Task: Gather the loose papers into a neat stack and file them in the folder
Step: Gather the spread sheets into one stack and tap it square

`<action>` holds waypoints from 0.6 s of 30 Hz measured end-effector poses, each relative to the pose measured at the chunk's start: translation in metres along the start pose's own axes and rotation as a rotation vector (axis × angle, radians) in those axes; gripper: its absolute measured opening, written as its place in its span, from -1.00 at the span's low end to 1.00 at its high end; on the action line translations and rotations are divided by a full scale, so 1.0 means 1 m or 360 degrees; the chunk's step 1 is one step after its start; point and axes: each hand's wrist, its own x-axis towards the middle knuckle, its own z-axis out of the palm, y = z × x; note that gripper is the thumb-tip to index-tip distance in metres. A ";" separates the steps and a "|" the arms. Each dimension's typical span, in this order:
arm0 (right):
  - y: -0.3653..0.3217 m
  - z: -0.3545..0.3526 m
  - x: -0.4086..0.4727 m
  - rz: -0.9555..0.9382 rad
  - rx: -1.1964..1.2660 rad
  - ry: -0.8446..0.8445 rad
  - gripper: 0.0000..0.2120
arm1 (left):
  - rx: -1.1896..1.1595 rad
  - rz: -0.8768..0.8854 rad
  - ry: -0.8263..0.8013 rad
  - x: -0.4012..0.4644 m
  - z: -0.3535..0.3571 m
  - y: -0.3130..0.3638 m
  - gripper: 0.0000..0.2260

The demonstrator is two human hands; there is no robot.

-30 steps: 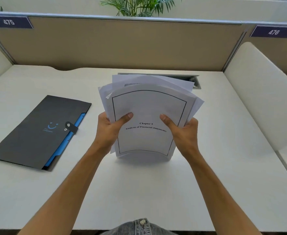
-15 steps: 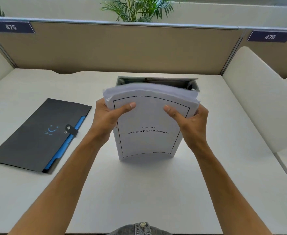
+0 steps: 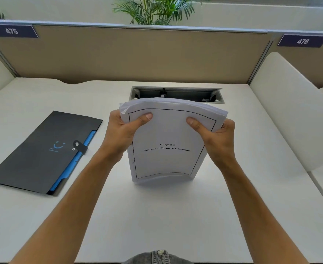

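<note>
A stack of white papers (image 3: 168,161) stands upright on its bottom edge at the middle of the white desk (image 3: 156,216). Its front sheet has a black border and reads "Chapter 5". My left hand (image 3: 122,134) grips the stack's upper left side, thumb across the front. My right hand (image 3: 216,138) grips the upper right side the same way. The top edges lie nearly level, slightly fanned at the back. A black folder (image 3: 40,151) with blue inner pockets and a snap strap lies flat and closed to the left, apart from both hands.
An open cable tray slot (image 3: 175,94) is sunk into the desk just behind the papers. Beige partition walls with number plates 475 and 476 close the back. A white side panel (image 3: 290,111) rises on the right. A plant stands behind the partition.
The sheets were splayed with uneven tops one second ago; they now sit squared together. Both hands have slid up from the stack's middle to its upper sides.
</note>
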 end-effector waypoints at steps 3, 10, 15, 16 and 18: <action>0.005 0.001 -0.004 0.0059 -0.0004 -0.0027 -0.80 | -0.0001 -0.0029 0.0027 -0.001 -0.001 -0.004 -0.81; 0.015 0.002 -0.010 0.0124 0.0015 0.0009 -0.81 | -0.0006 -0.0108 0.0060 -0.007 -0.001 -0.009 -0.80; 0.027 0.002 -0.013 0.0189 0.0013 0.0007 -0.83 | 0.0034 -0.0098 0.0039 -0.010 0.002 -0.020 -0.71; 0.029 0.002 -0.014 0.0206 0.0012 0.0003 -0.83 | 0.0044 -0.0111 0.0041 -0.011 0.003 -0.022 -0.68; 0.034 0.001 -0.016 0.0223 -0.0009 -0.0020 -0.83 | 0.0057 -0.0139 0.0060 -0.011 0.003 -0.026 -0.67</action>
